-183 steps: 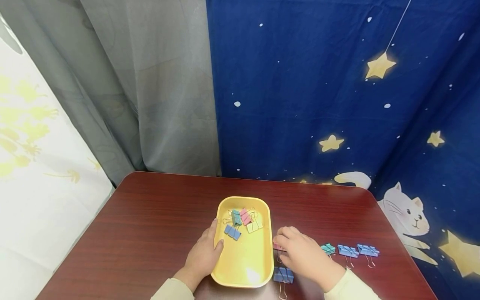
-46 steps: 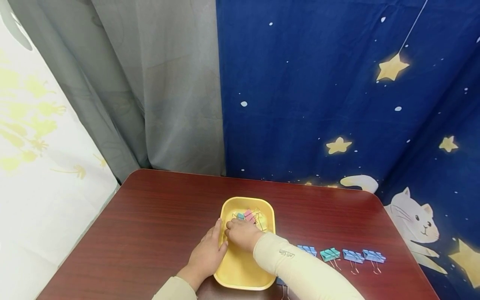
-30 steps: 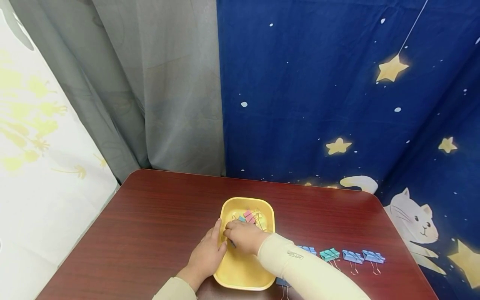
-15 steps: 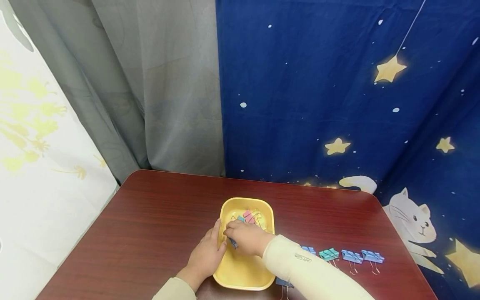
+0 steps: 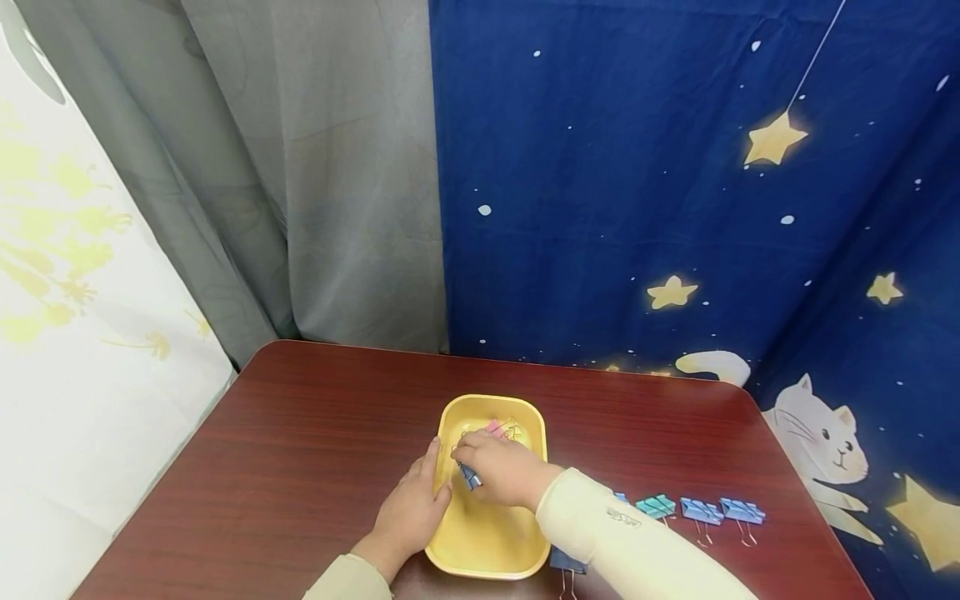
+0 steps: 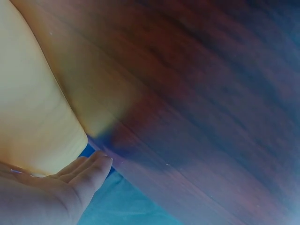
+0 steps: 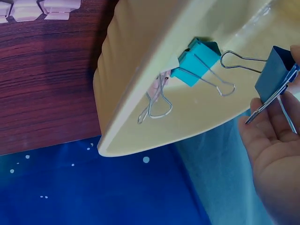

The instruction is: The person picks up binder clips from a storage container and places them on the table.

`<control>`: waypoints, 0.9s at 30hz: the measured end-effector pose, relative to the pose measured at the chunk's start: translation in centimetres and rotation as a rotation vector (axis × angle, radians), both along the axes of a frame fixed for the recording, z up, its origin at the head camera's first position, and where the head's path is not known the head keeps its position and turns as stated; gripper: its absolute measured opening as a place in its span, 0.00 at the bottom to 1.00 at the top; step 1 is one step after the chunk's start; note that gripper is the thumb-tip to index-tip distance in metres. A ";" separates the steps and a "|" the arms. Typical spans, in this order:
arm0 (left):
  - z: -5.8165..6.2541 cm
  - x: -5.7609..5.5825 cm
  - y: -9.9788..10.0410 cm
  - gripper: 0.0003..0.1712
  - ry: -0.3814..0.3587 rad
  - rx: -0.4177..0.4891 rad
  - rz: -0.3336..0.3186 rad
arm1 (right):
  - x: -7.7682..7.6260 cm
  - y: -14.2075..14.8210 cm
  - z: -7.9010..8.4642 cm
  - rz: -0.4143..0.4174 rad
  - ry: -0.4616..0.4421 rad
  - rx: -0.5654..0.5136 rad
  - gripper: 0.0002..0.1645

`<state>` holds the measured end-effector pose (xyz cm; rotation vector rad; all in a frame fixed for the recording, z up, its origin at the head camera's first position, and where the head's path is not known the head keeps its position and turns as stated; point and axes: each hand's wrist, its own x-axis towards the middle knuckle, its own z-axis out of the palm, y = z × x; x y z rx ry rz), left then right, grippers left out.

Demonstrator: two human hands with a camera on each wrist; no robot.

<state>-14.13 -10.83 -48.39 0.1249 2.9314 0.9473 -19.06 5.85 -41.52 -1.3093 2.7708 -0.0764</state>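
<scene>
My right hand [image 5: 504, 471] reaches into the yellow tray [image 5: 487, 573] and pinches a blue binder clip [image 5: 470, 476]. In the right wrist view this binder clip [image 7: 275, 75] sits between thumb and fingers, one wire handle pointing toward a teal binder clip [image 7: 199, 61] lying in the tray. A pink binder clip [image 5: 495, 428] and a yellow binder clip [image 5: 512, 430] lie at the tray's far end, partly covered by the right hand. With fingers extended, my left hand [image 5: 411, 510] rests along the tray's left side; the left wrist view shows its fingers [image 6: 89, 178] against the wall.
On the dark red table [image 5: 337, 433], right of the tray, lie a teal binder clip [image 5: 656, 506] and blue binder clips [image 5: 702, 511] in a row. A dark blue binder clip [image 5: 567, 561] lies by the tray's near right corner. The right sleeve [image 5: 600, 521] covers part of this area.
My right hand has gone from a pink binder clip beside the tray into the tray. Lately it shifts slightly right, with more of the pinched blue clip showing. The left hand stays at the tray's side.
</scene>
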 end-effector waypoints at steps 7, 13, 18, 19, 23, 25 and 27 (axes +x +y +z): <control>0.2 0.1 0.0 0.39 -0.007 -0.010 -0.015 | 0.2 0.5 0.6 -0.029 0.010 -0.046 0.30; 0.3 0.1 0.0 0.39 -0.002 -0.024 -0.012 | 0.2 1.4 1.5 -0.053 0.001 -0.103 0.30; 0.3 -0.1 0.1 0.39 -0.013 -0.039 -0.019 | 0.1 2.8 2.0 -0.082 0.017 -0.171 0.29; 0.4 -0.1 0.1 0.39 -0.014 -0.045 -0.021 | 0.1 3.1 2.1 -0.092 0.017 -0.180 0.29; 0.4 -0.2 0.2 0.40 -0.018 -0.073 -0.022 | 0.2 4.4 2.4 -0.132 0.007 -0.207 0.29; 0.4 -0.2 0.2 0.40 -0.020 -0.086 -0.022 | 0.3 4.9 2.5 -0.148 0.011 -0.214 0.30; 0.5 -0.2 0.2 0.40 -0.021 -0.095 -0.018 | 0.4 5.4 2.7 -0.163 0.014 -0.222 0.30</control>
